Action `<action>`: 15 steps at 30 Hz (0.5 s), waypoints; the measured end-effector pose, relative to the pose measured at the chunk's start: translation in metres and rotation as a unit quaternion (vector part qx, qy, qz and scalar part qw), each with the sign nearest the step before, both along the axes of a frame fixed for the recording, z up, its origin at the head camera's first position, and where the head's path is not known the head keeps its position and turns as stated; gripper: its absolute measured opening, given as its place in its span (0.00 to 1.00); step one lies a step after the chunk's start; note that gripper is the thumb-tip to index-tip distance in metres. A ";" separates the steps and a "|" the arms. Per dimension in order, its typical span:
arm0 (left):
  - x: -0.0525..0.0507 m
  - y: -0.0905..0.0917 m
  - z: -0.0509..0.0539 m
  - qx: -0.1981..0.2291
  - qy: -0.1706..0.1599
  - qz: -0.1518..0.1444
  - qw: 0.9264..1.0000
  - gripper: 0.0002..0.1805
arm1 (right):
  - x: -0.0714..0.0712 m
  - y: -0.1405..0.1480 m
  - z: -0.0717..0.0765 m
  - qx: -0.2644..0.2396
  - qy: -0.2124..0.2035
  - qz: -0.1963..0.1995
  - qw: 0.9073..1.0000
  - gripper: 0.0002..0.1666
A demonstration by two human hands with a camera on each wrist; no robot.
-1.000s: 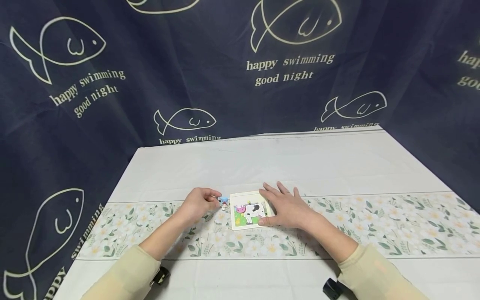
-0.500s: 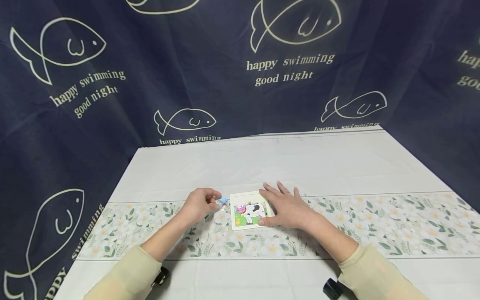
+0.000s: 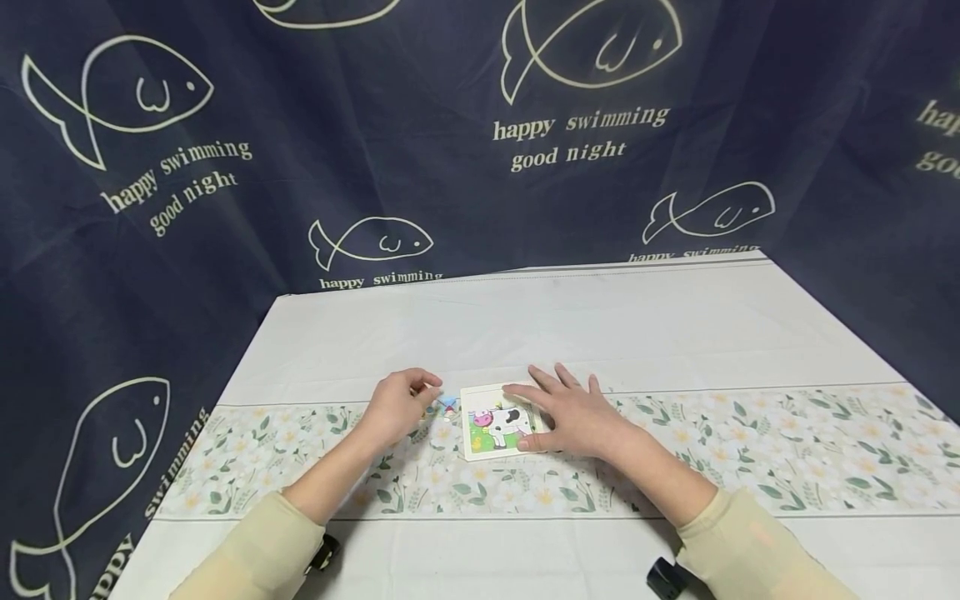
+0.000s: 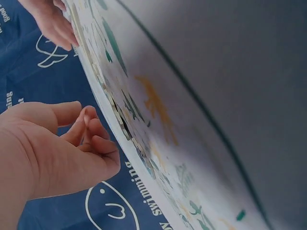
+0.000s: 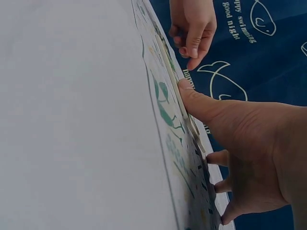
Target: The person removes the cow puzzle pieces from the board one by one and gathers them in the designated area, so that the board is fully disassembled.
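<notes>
A square cow puzzle board with a pale frame lies flat on the tablecloth in the head view. My right hand rests over its right side, fingers spread, with the thumb on the picture; the palm hides the board's right part. Left of the board lie small blue and red puzzle pieces. Just above them is my left hand, its fingers loosely bent. In the left wrist view nothing shows between the left hand's fingertips. The pieces appear there only edge-on, so their outlines cannot be told.
A white tablecloth with a floral band covers the table. Behind the table's far edge hangs a dark blue curtain with fish prints. Dark wrist devices sit under both sleeves.
My left hand has lifted slightly off the small pieces, and more of them shows. The right index finger has slid left over the board's top edge. The board has stayed in place.
</notes>
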State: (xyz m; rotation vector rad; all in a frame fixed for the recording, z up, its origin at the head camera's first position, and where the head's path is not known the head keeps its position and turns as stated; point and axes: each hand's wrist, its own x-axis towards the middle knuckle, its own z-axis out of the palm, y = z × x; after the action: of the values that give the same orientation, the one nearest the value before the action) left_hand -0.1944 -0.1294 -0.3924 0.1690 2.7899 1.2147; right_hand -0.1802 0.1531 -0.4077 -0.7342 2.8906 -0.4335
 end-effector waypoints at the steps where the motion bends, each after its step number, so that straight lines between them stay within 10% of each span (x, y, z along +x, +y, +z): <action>1: 0.000 0.001 0.000 0.002 0.004 -0.004 1.000 0.10 | 0.000 0.000 0.000 0.003 0.004 0.007 1.000 0.47; 15: 0.008 0.017 0.002 0.054 -0.036 -0.070 0.995 0.06 | 0.002 0.002 0.000 0.018 0.013 0.044 0.999 0.34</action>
State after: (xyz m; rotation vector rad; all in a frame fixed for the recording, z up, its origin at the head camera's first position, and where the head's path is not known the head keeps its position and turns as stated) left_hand -0.1865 -0.1121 -0.3908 0.3160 2.6048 1.3103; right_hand -0.1778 0.1547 -0.4080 -0.8647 2.8672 -0.3633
